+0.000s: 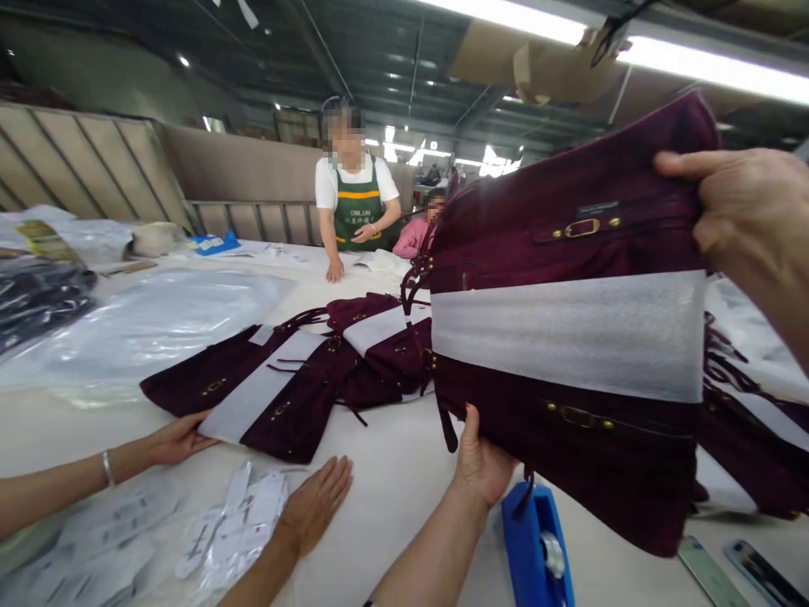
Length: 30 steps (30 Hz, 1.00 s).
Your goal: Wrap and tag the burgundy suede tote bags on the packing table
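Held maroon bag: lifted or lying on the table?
Lifted. Maroon bag is held in the air by left hand and right hand.

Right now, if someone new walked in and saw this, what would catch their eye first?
First, the dark maroon bag with a white foam band, held up at right between the left hand at its lower edge and the right hand at its top corner. Next, more maroon bags lying on the white table, where a co-worker's hands touch one. A blue tape dispenser sits below the raised bag.
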Each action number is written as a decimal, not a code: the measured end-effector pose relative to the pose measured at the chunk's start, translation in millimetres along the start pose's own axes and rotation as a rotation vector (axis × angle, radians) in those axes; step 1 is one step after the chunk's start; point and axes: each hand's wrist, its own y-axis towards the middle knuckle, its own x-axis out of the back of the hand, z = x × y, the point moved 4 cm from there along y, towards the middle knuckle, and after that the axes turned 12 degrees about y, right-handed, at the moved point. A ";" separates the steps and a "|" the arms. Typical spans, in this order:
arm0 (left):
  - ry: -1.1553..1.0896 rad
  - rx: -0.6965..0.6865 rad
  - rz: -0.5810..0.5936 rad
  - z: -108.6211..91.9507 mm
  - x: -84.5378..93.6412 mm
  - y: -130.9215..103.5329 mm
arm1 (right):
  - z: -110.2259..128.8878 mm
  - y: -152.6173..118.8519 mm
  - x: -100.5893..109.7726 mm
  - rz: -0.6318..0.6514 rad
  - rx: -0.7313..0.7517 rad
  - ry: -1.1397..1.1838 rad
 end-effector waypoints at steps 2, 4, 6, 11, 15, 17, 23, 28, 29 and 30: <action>-0.058 0.018 -0.019 -4.5 -20.0 10.1 | -8.2 -25.0 -10.5 -0.056 -0.096 -0.010; -0.100 0.027 -0.037 -10.7 -38.8 22.0 | -11.2 -46.9 -19.5 -0.073 -0.055 0.011; -0.145 0.032 -0.050 -19.6 -51.1 33.6 | -13.7 -64.6 -25.8 -0.090 -0.002 -0.012; -0.235 0.017 -0.084 -51.9 -48.1 53.0 | -26.9 -89.9 -41.6 0.039 -0.041 0.149; -0.311 -0.059 -0.137 -88.2 -31.8 60.1 | -36.7 -94.0 -41.9 0.056 -0.024 0.369; -0.303 -0.122 -0.164 -111.0 -24.3 62.5 | -42.7 -92.8 -37.6 0.046 0.003 0.466; -0.110 -0.279 -0.196 -188.7 -8.4 81.1 | -82.7 -90.1 -16.1 -0.077 -0.019 0.660; 0.086 -0.432 -0.194 -249.9 -9.6 112.2 | -121.0 -83.7 -14.7 -0.058 -0.094 0.825; 0.123 -0.466 -0.184 -261.6 -12.7 117.9 | -124.7 -80.6 -17.7 -0.043 -0.105 0.854; 0.151 -0.497 -0.172 -273.1 -16.7 123.0 | -126.7 -77.1 -21.4 -0.025 -0.115 0.897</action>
